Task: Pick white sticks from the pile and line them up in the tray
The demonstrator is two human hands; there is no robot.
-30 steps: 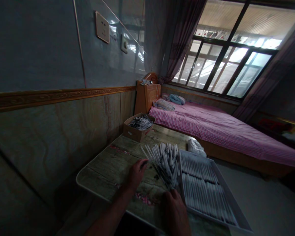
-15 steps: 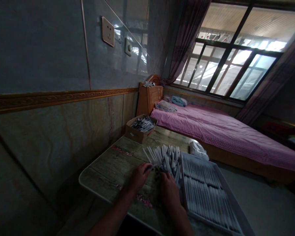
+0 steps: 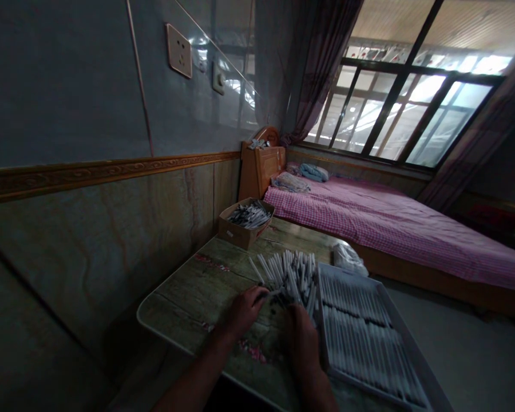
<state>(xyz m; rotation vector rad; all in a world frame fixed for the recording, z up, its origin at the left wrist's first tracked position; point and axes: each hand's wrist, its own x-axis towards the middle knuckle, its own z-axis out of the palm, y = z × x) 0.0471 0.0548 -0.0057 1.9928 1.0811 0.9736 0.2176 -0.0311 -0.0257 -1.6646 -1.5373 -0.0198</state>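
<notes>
My left hand (image 3: 244,312) is closed in a pinch above the table, on what looks like a slim white pen-like tube (image 3: 275,293) pointing right. Just across from it, my right hand (image 3: 301,331) has its fingers curled together; anything inside them is hidden. Small dark pieces (image 3: 278,300) lie between the two hands, too blurred to name. Behind the hands spreads a loose pile of white pen-like tubes (image 3: 289,269), some with dark ends. A pale shallow tray (image 3: 412,349) right of my right hand holds several such tubes laid side by side in two rows.
On the wooden-patterned table (image 3: 184,303), a cardboard box (image 3: 236,233) full of grey-and-white tubes stands at the back left. A clear plastic bag (image 3: 349,260) lies behind the tray. Beyond the table is a bed with a pink checked cover (image 3: 347,209); a tiled wall (image 3: 175,212) runs along the left.
My right hand has shifted slightly right and turned a little, its fingers drawn in. My left hand stays nearly in place with the tube. The view has tilted slightly.
</notes>
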